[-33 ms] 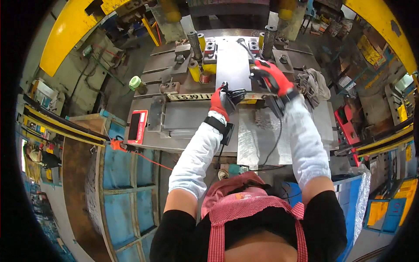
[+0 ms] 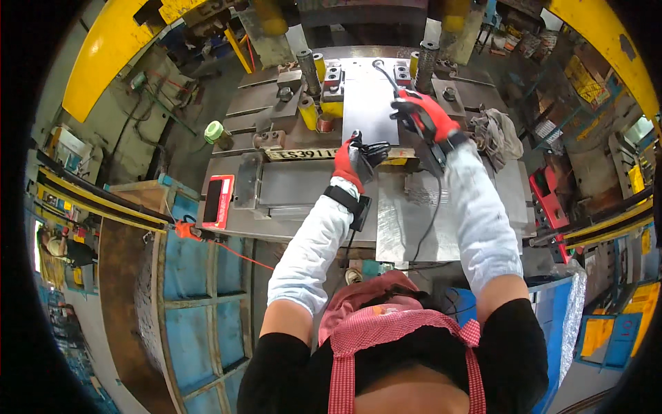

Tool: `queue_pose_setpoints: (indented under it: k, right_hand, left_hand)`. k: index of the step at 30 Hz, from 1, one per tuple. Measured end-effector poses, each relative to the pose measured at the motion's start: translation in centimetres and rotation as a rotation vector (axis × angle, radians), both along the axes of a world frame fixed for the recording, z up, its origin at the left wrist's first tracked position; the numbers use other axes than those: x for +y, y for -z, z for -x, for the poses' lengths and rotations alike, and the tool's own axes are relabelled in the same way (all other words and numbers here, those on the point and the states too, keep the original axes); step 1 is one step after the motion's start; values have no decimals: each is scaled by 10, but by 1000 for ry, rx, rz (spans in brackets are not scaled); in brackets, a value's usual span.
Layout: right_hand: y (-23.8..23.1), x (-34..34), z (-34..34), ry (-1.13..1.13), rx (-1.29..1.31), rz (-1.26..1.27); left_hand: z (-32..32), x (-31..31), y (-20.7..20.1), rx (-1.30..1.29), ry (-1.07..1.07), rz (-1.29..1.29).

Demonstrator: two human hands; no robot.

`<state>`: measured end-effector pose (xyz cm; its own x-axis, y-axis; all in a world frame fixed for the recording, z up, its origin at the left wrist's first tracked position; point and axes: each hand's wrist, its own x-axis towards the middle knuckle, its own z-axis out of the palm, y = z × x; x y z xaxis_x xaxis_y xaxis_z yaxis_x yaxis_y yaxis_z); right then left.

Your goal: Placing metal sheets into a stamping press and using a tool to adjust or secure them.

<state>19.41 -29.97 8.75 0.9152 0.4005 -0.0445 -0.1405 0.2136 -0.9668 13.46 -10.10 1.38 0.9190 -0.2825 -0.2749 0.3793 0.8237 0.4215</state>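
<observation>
A bright flat metal sheet [image 2: 370, 103] lies in the die between the guide posts of a press. My right hand [image 2: 426, 117], in a red and black glove, is closed round a thin dark rod with a round tip [image 2: 386, 74]. That tip rests at or just over the sheet's far right edge; I cannot tell if it touches. At the sheet's near left corner is my left hand [image 2: 357, 160], gloved alike, thumb up and fingers stretched to the right, holding nothing. Whether it touches the sheet is unclear. A black device is strapped to my left wrist.
Stacked metal sheets [image 2: 293, 183] lie at the near left, another sheet [image 2: 396, 221] at the near right. Guide posts [image 2: 426, 67] flank the die. A phone [image 2: 218, 200], a green-lidded cup [image 2: 215, 131] and a grey rag [image 2: 498, 134] sit around. A cable hangs below my right hand.
My right hand has shifted slightly left and away from me with the rod, whose round tip has moved a little left. My left hand stays almost where it was.
</observation>
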Motion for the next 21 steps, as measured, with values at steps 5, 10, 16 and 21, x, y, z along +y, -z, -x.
queue_pose_setpoints:
  k: [5, 10, 16, 21]
  right_hand:
    - [22, 1, -7, 89, -811, 340]
    - [27, -22, 132, 279, -181, 78]
    - [95, -92, 239, 377, 213, 103]
    - [155, -88, 230, 446, 275, 262]
  left_hand:
    - [-1, 2, 4, -13, 41, -39]
    - [-7, 20, 30, -42, 54, -64]
    - [-6, 4, 16, -66, 7, -131]
    - [-34, -5, 13, -171, -13, -54]
